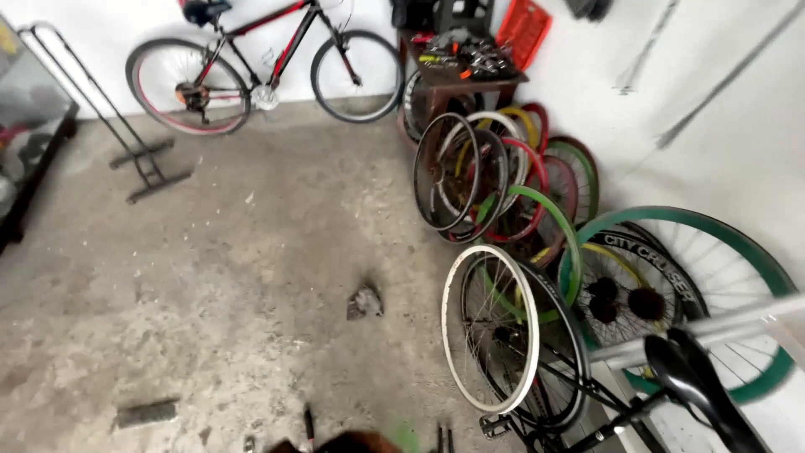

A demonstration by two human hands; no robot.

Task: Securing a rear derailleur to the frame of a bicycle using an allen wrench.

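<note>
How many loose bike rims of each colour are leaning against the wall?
Counting only rims I can tell apart; some overlap and hide others.
Green rims: 3
Red rims: 2
Yellow rim: 1
White rim: 1
Black rims: 2
Total: 9, possibly more hidden behind. No hands are in view.

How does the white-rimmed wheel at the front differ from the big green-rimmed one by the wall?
The white-rimmed wheel has a thin, pale rim and stands out in front, nearer the open floor. The green-rimmed wheel has a deeper, wider rim, looks larger here, and sits behind other wheels against the wall. Both are loose, spoked bicycle wheels standing upright.
</note>
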